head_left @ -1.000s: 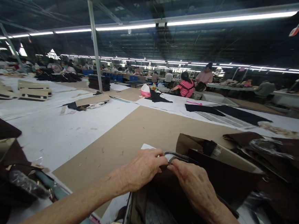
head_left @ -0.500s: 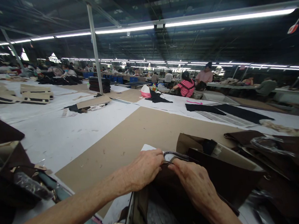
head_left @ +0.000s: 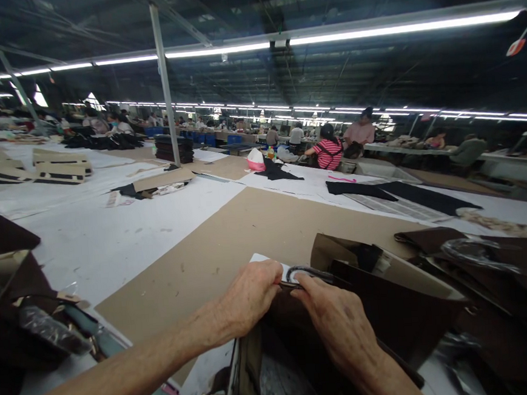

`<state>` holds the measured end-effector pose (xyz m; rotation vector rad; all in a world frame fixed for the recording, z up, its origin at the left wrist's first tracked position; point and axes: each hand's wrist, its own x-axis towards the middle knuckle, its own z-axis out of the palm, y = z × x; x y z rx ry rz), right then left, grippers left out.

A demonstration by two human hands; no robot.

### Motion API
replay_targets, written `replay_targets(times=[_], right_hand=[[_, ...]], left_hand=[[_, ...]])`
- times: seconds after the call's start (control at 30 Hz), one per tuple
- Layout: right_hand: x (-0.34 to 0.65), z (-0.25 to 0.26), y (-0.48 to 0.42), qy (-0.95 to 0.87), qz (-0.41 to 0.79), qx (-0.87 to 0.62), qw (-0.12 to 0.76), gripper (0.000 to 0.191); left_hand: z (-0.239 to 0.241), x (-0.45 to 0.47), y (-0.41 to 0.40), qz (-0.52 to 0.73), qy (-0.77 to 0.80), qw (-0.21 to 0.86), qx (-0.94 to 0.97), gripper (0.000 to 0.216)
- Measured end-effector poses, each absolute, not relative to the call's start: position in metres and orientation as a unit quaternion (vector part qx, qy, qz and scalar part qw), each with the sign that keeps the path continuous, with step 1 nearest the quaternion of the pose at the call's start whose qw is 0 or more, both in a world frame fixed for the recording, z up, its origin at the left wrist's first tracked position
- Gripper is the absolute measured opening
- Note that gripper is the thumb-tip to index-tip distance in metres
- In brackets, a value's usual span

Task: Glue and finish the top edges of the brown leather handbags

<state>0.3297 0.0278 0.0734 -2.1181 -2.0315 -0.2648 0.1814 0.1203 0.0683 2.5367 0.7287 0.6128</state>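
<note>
My left hand (head_left: pixel 252 296) and my right hand (head_left: pixel 342 325) meet at the lower middle of the frame, both pinching the top edge of a dark brown leather bag (head_left: pixel 302 340) that stands open just below them. The left fingers curl tight over the rim, and the right thumb and forefinger close on the thin dark loop handle (head_left: pixel 308 273) that arches off that same edge; I grip from both sides so the soft mouth stays stretched and does not fold in on itself. Inside the opening I make out crumpled grey stuffing paper (head_left: pixel 282 384), which seems to keep the body in shape. Under the handle a small white sheet (head_left: pixel 261 259) lies flat on the tan cardboard table cover (head_left: pixel 248 235), a smooth base that looks meant to spare the leather from scuffs. More brown bags (head_left: pixel 501 264) crowd the lower right, touching one another, and another heap with a plastic-wrapped strap (head_left: pixel 50 333) sits at the lower left, both within my reach. Far off in the upper middle, a person in a striped red shirt (head_left: pixel 328 153) works at another table.
</note>
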Motion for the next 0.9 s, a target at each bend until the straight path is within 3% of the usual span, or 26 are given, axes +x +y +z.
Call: replay_targets(times=[0.2,0.47,0.7,0.9], right_hand=[[0.325,0.070,0.034,-0.707,-0.088,-0.693,0.111,0.018],[0.325,0.071,0.037,-0.713,-0.073,-0.688,0.116,0.025],[0.328,0.072,0.041,-0.714,-0.047,-0.686,0.131,0.023],[0.325,0.073,0.042,-0.723,-0.049,-0.679,0.119,0.025]], left_hand=[[0.068,0.179,0.121,0.243,0.277,0.246,0.896,0.012],[0.068,0.176,0.126,0.174,0.296,0.200,0.918,0.014],[0.077,0.177,0.125,0.151,0.301,0.225,0.915,0.017],[0.081,0.180,0.125,0.127,0.273,0.157,0.941,0.022]])
